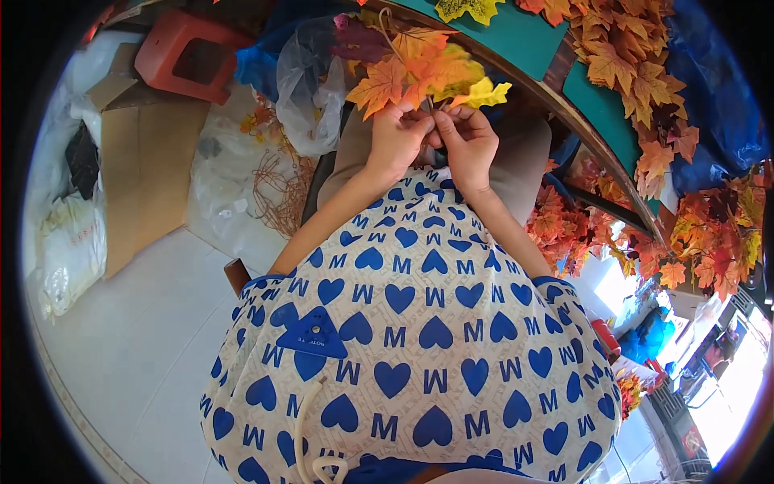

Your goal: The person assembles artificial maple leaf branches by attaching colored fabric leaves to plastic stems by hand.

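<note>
Both hands meet above my lap at the near side of the table. My left hand (397, 139) is closed, its fingers pinching the stems of a spray of artificial maple leaves (423, 68) in orange and yellow. Close against it, my right hand (468, 143) pinches at the same stems, thumb and forefinger together. A yellow leaf (484, 93) sticks out just above the right fingers. The exact spot where the stems join is partly hidden by my fingertips. A thin curved stem (389, 32) rises over the spray.
The green-topped table (516, 36) has a wooden edge and piles of orange leaves (637, 73) at right. To the left are a red plastic stool (189, 55), a cardboard box (141, 177), a clear plastic bag (310, 89) and a tangle of brown wire stems (282, 189).
</note>
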Available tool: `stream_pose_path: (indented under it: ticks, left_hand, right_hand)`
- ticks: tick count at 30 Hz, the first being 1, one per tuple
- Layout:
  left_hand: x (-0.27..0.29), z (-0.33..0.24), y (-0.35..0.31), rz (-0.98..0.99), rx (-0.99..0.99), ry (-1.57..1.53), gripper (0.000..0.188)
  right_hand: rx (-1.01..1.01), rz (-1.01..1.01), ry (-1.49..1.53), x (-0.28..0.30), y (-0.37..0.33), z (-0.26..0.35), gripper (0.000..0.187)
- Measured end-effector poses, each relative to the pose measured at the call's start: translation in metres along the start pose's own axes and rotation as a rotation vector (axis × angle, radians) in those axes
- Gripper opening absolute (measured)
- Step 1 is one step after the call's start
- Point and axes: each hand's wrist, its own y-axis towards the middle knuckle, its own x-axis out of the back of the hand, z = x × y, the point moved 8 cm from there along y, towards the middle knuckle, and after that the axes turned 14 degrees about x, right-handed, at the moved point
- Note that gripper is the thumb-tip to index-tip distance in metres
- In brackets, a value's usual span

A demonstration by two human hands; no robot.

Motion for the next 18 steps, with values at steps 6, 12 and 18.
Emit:
stream_pose_path:
  ticks: [6,12,18]
  left_hand:
    - [0.024,0.021,0.021,-0.002,0.091,-0.239,0.019]
    - [0.058,-0.006,0.050,0.077,-0.044,-0.687,0.022]
    - [0.060,-0.021,0.053,0.083,-0.068,-0.669,0.022]
  right_hand:
    - [0.069,0.228,-0.158,0.000,0.010,-0.025,0.019]
    - [-0.104,0.591,-0.179,-0.017,-0.024,-0.047,0.032]
    - [0.404,0.383,-0.608,-0.002,0.013,-0.013,0.015]
